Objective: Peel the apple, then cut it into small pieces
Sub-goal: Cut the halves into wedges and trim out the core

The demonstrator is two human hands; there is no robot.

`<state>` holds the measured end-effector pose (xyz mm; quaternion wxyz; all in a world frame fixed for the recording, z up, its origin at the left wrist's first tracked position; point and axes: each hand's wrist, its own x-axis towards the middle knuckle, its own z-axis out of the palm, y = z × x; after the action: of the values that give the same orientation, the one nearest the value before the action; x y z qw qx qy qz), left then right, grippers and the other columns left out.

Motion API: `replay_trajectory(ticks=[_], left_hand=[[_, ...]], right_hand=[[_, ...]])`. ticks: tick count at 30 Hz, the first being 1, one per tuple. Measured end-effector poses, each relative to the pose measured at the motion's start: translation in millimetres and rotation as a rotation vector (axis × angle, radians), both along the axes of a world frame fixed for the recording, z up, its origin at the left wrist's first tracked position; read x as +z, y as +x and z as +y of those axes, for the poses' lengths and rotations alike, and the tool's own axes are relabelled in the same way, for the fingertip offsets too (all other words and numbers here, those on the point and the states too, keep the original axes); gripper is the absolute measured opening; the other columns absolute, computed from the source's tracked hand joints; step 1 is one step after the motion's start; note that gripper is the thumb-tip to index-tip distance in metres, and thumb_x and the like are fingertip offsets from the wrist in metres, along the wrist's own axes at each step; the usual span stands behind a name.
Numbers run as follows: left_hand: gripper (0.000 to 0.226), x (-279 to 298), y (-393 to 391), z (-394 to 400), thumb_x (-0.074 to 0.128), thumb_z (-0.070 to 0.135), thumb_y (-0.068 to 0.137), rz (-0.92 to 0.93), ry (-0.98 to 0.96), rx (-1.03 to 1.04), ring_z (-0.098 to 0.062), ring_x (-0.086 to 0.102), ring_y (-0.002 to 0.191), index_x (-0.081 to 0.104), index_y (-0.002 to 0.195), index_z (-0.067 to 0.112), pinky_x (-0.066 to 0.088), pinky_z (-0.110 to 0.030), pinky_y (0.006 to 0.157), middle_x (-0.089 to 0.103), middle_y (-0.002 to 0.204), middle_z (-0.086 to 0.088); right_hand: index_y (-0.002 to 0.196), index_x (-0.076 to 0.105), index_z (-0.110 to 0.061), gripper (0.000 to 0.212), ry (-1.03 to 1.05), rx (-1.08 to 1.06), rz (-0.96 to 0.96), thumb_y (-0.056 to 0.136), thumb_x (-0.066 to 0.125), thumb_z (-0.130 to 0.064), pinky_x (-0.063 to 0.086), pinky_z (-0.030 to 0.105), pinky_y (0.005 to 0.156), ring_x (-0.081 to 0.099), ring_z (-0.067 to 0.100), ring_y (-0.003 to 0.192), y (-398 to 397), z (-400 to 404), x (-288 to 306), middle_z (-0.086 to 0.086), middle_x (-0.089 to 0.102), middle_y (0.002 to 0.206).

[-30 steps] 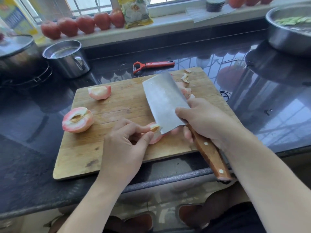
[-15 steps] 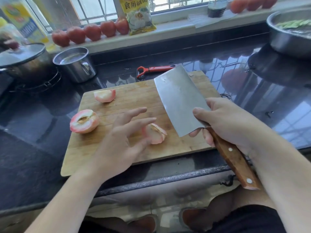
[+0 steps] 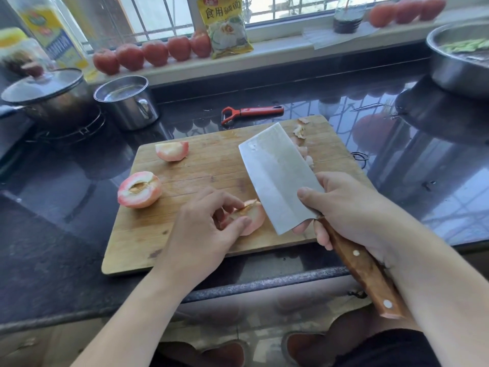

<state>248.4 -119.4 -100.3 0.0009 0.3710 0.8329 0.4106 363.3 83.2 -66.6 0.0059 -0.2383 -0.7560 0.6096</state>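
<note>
Cutting board (image 3: 185,234) overhangs counter edge; left hand (image 3: 201,234) pinches apple quarter (image 3: 252,215) beside cleaver (image 3: 275,176).

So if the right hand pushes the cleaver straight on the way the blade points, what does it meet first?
Probably the small apple scraps at the cutting board's far right corner; the peeler lies beyond. The right hand holds the cleaver raised, so depth is unclear.

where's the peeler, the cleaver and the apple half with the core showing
peeler (image 3: 260,111): head view, on its red handle
cleaver (image 3: 275,178): head view, middle of the flat blade
apple half (image 3: 139,189): head view, on its cut face
</note>
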Motion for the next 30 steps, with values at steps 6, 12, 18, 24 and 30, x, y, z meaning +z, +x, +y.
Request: replay_trajectory(ticks=[6,12,18,24,30], left_hand=[[0.021,-1.2,0.7,-2.5,0.089,0.016,0.077,-0.006,0.038,0.0,-0.01,0.058,0.081,0.076,0.09,0.026,0.04,-0.012,0.07,0.062,0.082,0.015],[0.021,-2.7,1.1,-2.7,0.089,0.015,0.077,-0.007,0.059,-0.004,-0.012,0.058,0.078,0.076,0.09,0.025,0.041,-0.013,0.068,0.061,0.083,0.016],[0.021,-3.5,1.5,-2.6,0.089,0.012,0.077,-0.063,0.08,-0.021,-0.015,0.058,0.078,0.078,0.09,0.023,0.043,-0.017,0.069,0.064,0.086,0.012],[0.024,-5.6,1.5,-2.7,0.089,0.008,0.076,-0.054,0.104,-0.043,-0.018,0.063,0.085,0.079,0.092,0.023,0.052,-0.034,0.076,0.068,0.093,0.009],[0.019,-5.6,3.8,-2.0,0.087,0.01,0.079,-0.063,0.12,-0.012,-0.017,0.065,0.084,0.079,0.092,0.02,0.054,-0.03,0.071,0.068,0.091,0.01]], right_hand=[[0.12,0.058,-0.019,0.02,-0.052,-0.052,-0.032,0.108,0.042,-0.021,0.045,0.03,0.046,0.06,0.012,0.042,0.7,3.1,-2.9,0.036,0.069,0.083],[0.124,0.056,-0.019,0.021,-0.092,-0.006,-0.02,0.108,0.044,-0.022,0.048,0.035,0.05,0.053,0.02,0.043,-0.4,1.3,-3.4,0.023,0.074,0.077],[0.113,0.06,-0.017,0.018,-0.12,0.002,-0.029,0.108,0.043,-0.019,0.044,0.03,0.045,0.048,0.015,0.038,-2.5,1.3,2.0,0.017,0.074,0.075],[0.118,0.058,-0.009,0.021,-0.22,0.032,-0.066,0.107,0.045,-0.02,0.042,0.032,0.048,0.049,0.013,0.038,-8.3,4.0,-0.3,0.023,0.074,0.082],[0.118,0.059,-0.015,0.02,-0.146,0.03,-0.071,0.107,0.045,-0.023,0.045,0.032,0.046,0.057,0.013,0.042,-5.4,-2.5,-5.0,0.021,0.075,0.078]])
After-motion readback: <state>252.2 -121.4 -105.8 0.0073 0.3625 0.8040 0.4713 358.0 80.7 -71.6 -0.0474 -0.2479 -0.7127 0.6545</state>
